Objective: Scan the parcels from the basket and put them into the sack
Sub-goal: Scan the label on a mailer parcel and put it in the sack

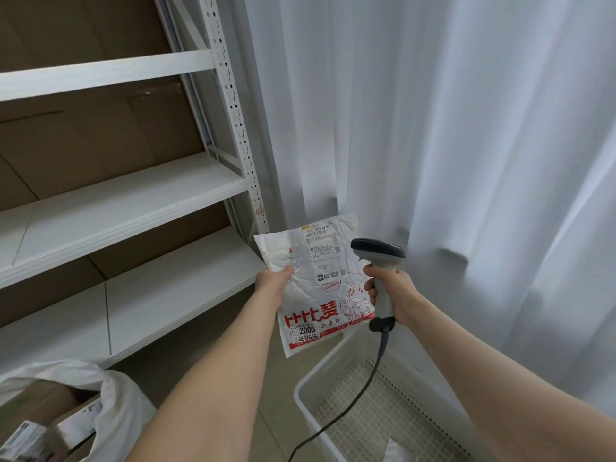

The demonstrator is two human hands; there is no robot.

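1. Head view: left hand (274, 281) holds a white parcel (321, 295) up in the air in front of the person, centre frame.
2. Left thumb lies on the parcel's front at its left edge, pinching it. The other left fingers are behind the parcel and hidden.
3. Parcel is a flat padded mailer, tilted, with its printed side facing the camera. It has a shipping label on the upper part, red lettering and a cartoon figure lower down, and "2005" near the bottom.
4. Right hand (391, 295) grips the handle of a scanner (378, 253), with the fingers curled round it.
5. Scanner is upright, just right of the parcel, overlapping its right edge. Its dark head is beside the label area.
6. Cable (361, 391) hangs from the scanner's base and runs down across the basket to the bottom edge.
7. Basket (308, 411) is white and perforated, on the floor (226, 368) at lower right, below the right arm. One white item (396, 453) shows at its bottom edge, mostly cut off.
8. Sack (120, 408) is white and open, at lower left, well apart from the parcel. Cardboard boxes (50, 415) with labels lie inside.
9. White metal shelf (133, 195) fills the left side, with brown board behind it.
10. White curtain (466, 128) hangs on the right, behind the parcel and scanner.
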